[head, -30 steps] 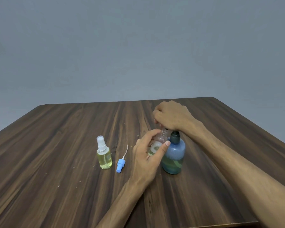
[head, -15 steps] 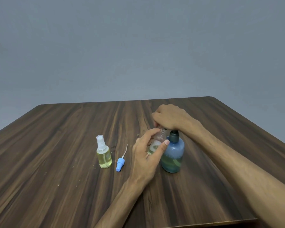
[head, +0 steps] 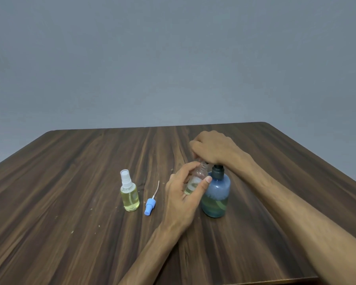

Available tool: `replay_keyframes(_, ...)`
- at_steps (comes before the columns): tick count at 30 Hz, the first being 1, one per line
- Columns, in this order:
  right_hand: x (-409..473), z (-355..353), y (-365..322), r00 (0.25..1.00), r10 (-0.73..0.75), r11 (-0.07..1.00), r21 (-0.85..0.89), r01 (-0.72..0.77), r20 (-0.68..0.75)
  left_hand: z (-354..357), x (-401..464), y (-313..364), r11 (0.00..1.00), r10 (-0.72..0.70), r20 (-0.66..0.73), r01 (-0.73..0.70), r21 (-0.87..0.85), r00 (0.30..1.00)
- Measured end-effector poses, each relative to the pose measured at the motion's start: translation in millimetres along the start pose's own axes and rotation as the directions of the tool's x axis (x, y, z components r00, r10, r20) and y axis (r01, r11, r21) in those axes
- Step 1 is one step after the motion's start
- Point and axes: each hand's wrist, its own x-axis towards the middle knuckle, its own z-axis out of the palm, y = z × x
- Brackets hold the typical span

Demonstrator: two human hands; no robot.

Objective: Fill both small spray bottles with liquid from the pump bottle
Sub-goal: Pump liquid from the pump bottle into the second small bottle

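Little has shifted: right hand (head: 213, 150) still presses the pump bottle (head: 215, 197), fingers curled over its hidden head, while left hand (head: 183, 194) keeps gripping the open spray bottle (head: 195, 181) beneath the spout, catching liquid. Filled spray bottle (head: 129, 195) and blue sprayer cap (head: 149, 205) wait aside on the table (head: 70, 233).

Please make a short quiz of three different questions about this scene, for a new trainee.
1. True or false: the blue spray cap lies loose on the table.
2. Which hand holds the open small bottle? A) left B) right
3. Fill in: the right hand rests on top of the ____ bottle.

Key: 1 true; 2 A, the left hand; 3 pump. The capped spray bottle already holds yellow liquid.
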Motion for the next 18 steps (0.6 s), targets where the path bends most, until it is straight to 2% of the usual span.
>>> replay_keyframes(2, 0.3, 1.9, -0.5, 0.998, 0.019, 1.0, -0.011, -0.019, 0.051, -0.4, -0.2, 0.3, 1.0, -0.003, 0.003, 0.003, -0.012, 1.0)
replay_keyframes(6, -0.6, -2.8, -0.9, 0.995, -0.024, 0.999, 0.018, 0.026, -0.094, -1.1, -0.7, -0.3, 1.0, -0.005, -0.004, 0.005, 0.001, 1.0)
replay_keyframes(10, -2.3, 2.0, -1.1, 0.999, 0.025, 1.0, 0.014, -0.025, 0.032, -1.2, 0.3, -1.4, 1.0, 0.003, 0.008, -0.003, 0.001, 1.0)
replay_keyframes(15, -1.0, -4.1, -2.1, 0.998, -0.027, 1.0, 0.01, 0.027, -0.057, -0.8, -0.8, -0.4, 1.0, 0.009, -0.002, -0.009, 0.008, 1.0)
replay_keyframes(18, -1.6, -1.5, -1.1, 1.0, -0.003, 1.0, 0.007, 0.003, 0.015, -0.6, 0.4, -0.7, 1.0, 0.009, 0.008, -0.01, 0.002, 1.0)
